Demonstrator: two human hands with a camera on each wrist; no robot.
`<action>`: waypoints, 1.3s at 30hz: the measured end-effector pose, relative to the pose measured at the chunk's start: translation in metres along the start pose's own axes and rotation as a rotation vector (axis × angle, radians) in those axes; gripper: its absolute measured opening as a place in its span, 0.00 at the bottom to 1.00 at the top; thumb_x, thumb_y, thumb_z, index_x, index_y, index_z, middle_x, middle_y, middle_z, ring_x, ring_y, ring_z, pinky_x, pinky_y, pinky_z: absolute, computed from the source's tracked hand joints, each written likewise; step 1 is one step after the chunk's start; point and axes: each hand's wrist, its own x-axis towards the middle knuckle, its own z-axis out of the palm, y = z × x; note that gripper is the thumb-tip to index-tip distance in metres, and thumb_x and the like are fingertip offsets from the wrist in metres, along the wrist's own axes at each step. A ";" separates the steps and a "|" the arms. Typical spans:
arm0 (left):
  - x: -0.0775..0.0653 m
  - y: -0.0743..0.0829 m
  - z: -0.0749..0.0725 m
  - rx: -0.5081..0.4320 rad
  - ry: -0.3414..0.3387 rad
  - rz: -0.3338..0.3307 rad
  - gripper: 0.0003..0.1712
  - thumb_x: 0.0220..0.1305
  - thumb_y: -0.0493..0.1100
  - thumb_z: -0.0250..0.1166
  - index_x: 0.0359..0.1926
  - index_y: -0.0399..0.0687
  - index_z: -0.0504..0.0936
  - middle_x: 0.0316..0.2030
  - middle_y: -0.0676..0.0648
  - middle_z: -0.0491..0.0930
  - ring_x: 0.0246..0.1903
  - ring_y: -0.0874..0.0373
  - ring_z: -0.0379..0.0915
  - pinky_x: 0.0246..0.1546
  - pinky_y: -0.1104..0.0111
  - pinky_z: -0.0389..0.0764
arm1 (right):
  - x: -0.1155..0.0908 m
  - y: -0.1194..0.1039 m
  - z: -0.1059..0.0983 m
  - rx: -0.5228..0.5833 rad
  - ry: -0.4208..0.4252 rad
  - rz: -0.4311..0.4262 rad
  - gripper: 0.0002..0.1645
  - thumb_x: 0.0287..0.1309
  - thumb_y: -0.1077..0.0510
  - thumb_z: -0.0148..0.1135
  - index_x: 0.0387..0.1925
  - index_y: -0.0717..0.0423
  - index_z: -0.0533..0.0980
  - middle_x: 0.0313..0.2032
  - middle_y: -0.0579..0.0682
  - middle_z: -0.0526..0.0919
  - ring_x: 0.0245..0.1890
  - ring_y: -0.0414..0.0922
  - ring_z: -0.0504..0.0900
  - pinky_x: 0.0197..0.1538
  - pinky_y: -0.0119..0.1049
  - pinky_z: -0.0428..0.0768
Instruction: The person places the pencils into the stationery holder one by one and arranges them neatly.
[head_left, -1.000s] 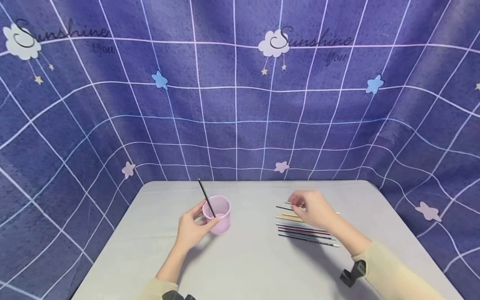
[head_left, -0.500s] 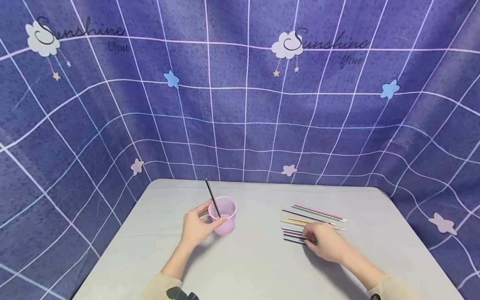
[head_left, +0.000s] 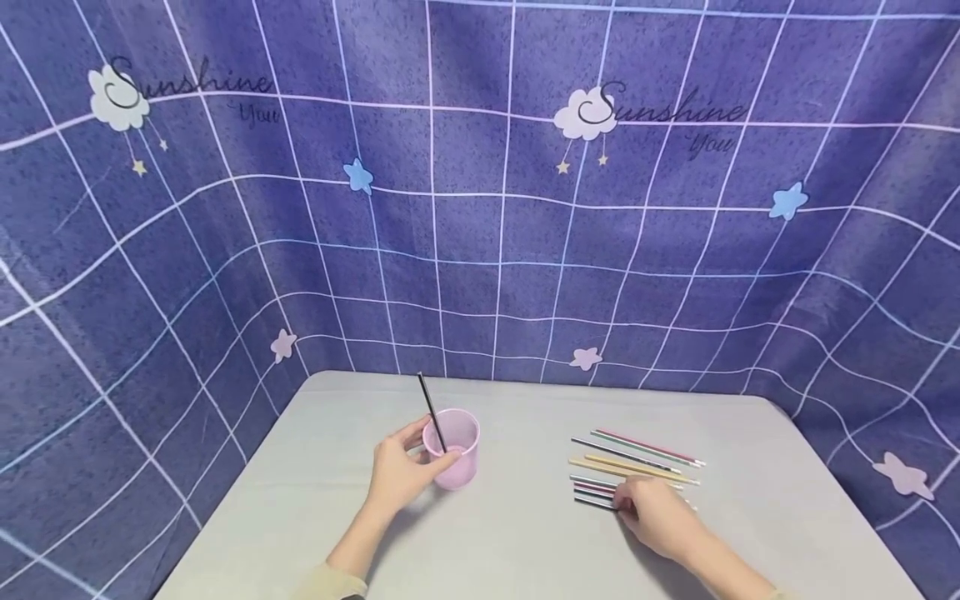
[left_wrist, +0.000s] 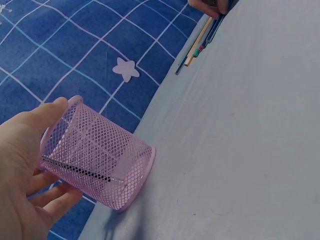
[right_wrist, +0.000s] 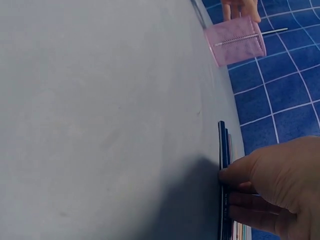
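Observation:
My left hand [head_left: 405,477] holds a pink mesh pen cup [head_left: 459,477] by its rim, thumb and fingers on either side. One black pencil [head_left: 429,404] leans inside the cup, its upper end above the rim. My right hand [head_left: 656,512] is at the near end of a row of pencils lying on the table. In the right wrist view, the thumb and fingers pinch the nearest dark pencil [right_wrist: 221,145]. Part of that pencil and its neighbours is hidden under the hand.
Farther back in the row lie yellow pencils [head_left: 600,468], a black pencil [head_left: 625,455], and a red pencil [head_left: 651,447] beside a green one. The pale tabletop [head_left: 517,533] ends against a blue gridded curtain [head_left: 480,225] with stars and clouds.
My right hand has moved from the far pencils to the nearest dark ones and lowered onto them. The left hand keeps its hold on the cup. The head view has shifted slightly.

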 end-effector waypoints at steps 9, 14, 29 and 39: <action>0.003 0.002 -0.002 0.041 -0.031 -0.018 0.46 0.46 0.51 0.89 0.64 0.33 0.83 0.57 0.33 0.87 0.53 0.39 0.89 0.48 0.64 0.95 | 0.001 -0.003 0.001 -0.044 -0.026 0.011 0.12 0.45 0.68 0.80 0.25 0.48 0.87 0.25 0.40 0.87 0.26 0.32 0.80 0.29 0.31 0.86; 0.010 0.010 -0.003 0.036 -0.044 -0.033 0.46 0.46 0.50 0.89 0.63 0.33 0.83 0.56 0.33 0.88 0.53 0.39 0.89 0.48 0.63 0.95 | 0.007 -0.004 -0.005 -0.079 -0.024 0.006 0.12 0.44 0.69 0.81 0.24 0.49 0.88 0.26 0.42 0.89 0.27 0.37 0.84 0.31 0.32 0.89; 0.009 0.013 0.007 -0.017 -0.046 -0.055 0.43 0.47 0.46 0.88 0.63 0.34 0.83 0.57 0.34 0.87 0.54 0.38 0.89 0.50 0.62 0.94 | 0.002 -0.006 -0.014 -0.080 -0.023 -0.026 0.13 0.46 0.71 0.78 0.26 0.51 0.84 0.25 0.42 0.84 0.26 0.35 0.80 0.29 0.31 0.85; 0.006 0.007 0.002 -0.012 -0.023 -0.051 0.46 0.48 0.49 0.89 0.64 0.32 0.82 0.58 0.32 0.86 0.55 0.36 0.88 0.51 0.58 0.94 | 0.064 -0.020 -0.053 0.108 0.133 -0.021 0.09 0.56 0.71 0.74 0.34 0.56 0.85 0.29 0.42 0.85 0.27 0.28 0.78 0.31 0.26 0.86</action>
